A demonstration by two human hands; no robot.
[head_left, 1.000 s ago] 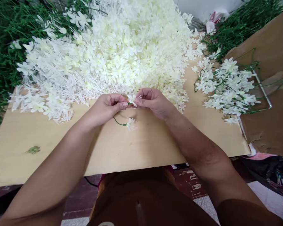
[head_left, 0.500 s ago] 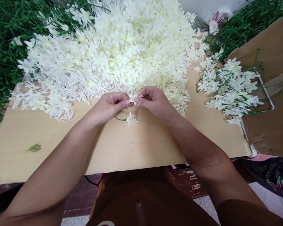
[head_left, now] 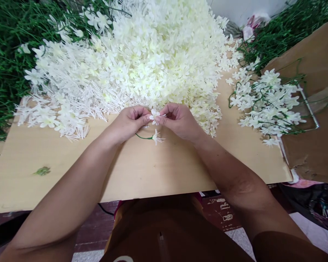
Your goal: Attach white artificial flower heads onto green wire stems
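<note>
Between my two hands is a small white artificial flower (head_left: pixel 154 114), pinched from both sides. My left hand (head_left: pixel 131 123) has thumb and forefinger closed at its left edge. Thumb and fingers of my right hand (head_left: pixel 177 119) grip it from the right, where a thin white stamen strand pokes out. Just below hangs a second white flower on a green stem (head_left: pixel 146 138), its upper end running up behind my left hand. Beyond my fingertips a large heap of loose white petals (head_left: pixel 153 65) covers the back of the table.
Green plastic stems (head_left: pixel 8 72) are piled at the left, and more stems (head_left: pixel 284 32) lie at the back right. Finished-looking flower sprays (head_left: pixel 273 102) rest beside a cardboard sheet (head_left: pixel 314 145) and a metal rod (head_left: pixel 309 105). A green scrap (head_left: pixel 42 171) lies on the wooden tabletop (head_left: pixel 142 182).
Both hands stay together at nearly the same spot, still pinching the flower, which has turned slightly. The stemmed flower below has swung a little to the right in view.
</note>
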